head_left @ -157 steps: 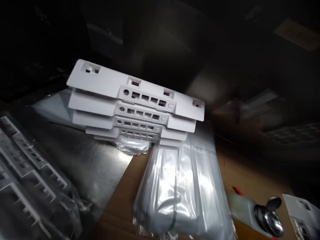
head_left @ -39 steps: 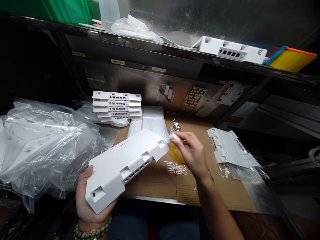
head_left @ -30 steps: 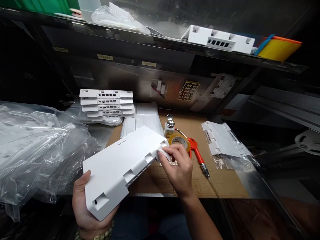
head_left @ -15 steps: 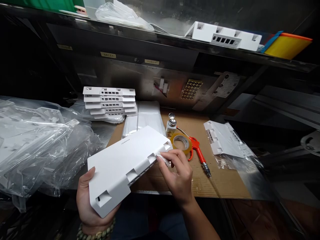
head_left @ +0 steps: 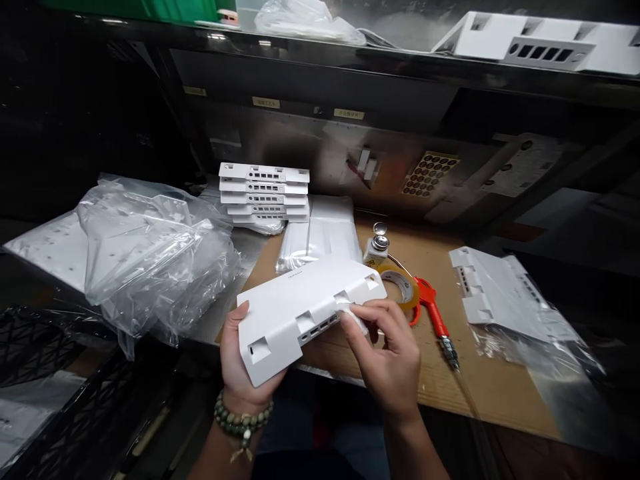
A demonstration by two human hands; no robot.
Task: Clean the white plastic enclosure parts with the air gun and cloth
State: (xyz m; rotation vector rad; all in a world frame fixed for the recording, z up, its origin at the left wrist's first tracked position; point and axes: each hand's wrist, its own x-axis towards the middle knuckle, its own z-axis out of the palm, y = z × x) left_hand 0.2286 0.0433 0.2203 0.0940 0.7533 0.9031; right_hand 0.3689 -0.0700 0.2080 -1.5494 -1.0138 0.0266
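Two hands work on one white housing [head_left: 295, 303] in the head view, the only view I receive at my remote station. Take the housing as the centre of the dial; it is raised in front of the person, ports facing about 5 o'clock.

Left hand [head_left: 243, 363]: gripping the near end at 8 o'clock, thumb over the top face, palm beneath. I judge that this grip steadies the part and leaves the port edge accessible.

Right hand [head_left: 393, 350]: thumb and index finger pinched nearly together at the port edge, about 3 o'clock, on a small white piece [head_left: 361, 323]; I cannot tell its material.

Surroundings: housing stack [head_left: 265, 193] at 11 o'clock, ports outward, presumably to save space; clear sleeves [head_left: 323, 230] at 12; dispenser bottle [head_left: 377, 250] between 1 and 2; tape roll [head_left: 413, 293] and red-handled tool [head_left: 435, 313] near 3, apparently for easy right-hand reach. Bagged parts [head_left: 160, 253] lie toward 10.

Markings: the lettering on the housing is too small to read reliably. Cream labels [head_left: 266, 103] on the back panel bear blurred characters. The bottle carries a yellow label, wording illegible.
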